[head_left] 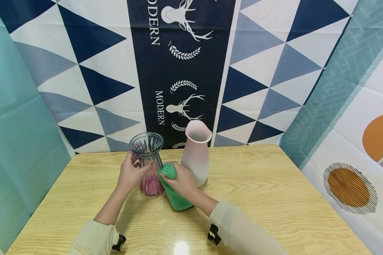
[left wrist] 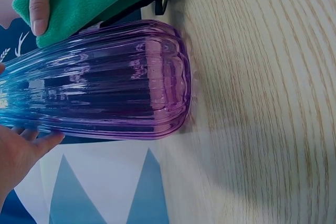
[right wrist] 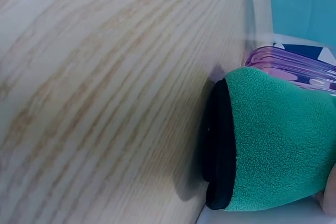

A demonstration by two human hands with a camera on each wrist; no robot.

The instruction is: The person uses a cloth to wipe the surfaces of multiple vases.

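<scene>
A ribbed glass vase (head_left: 151, 177), blue at its flared rim and pink-purple toward the base, stands upright on the table. My left hand (head_left: 131, 171) grips its neck, fingers behind and thumb across the front. In the left wrist view the clear purple base of the vase (left wrist: 126, 82) meets the wood. My right hand (head_left: 182, 180) holds a green cloth (head_left: 175, 198) with a dark edge, bunched at the top and hanging down. The cloth (right wrist: 283, 140) overlaps the vase's lower side in the right wrist view. Fingers of the right hand (left wrist: 40, 3) press the cloth beside the glass.
Just behind my right hand stands a pale pink-white vase (head_left: 196, 156) with a wavy lip. The wooden table (head_left: 258, 184) ends against a patterned wall covering (head_left: 108, 88) at the back. Teal hangings (head_left: 16, 124) flank it on the left.
</scene>
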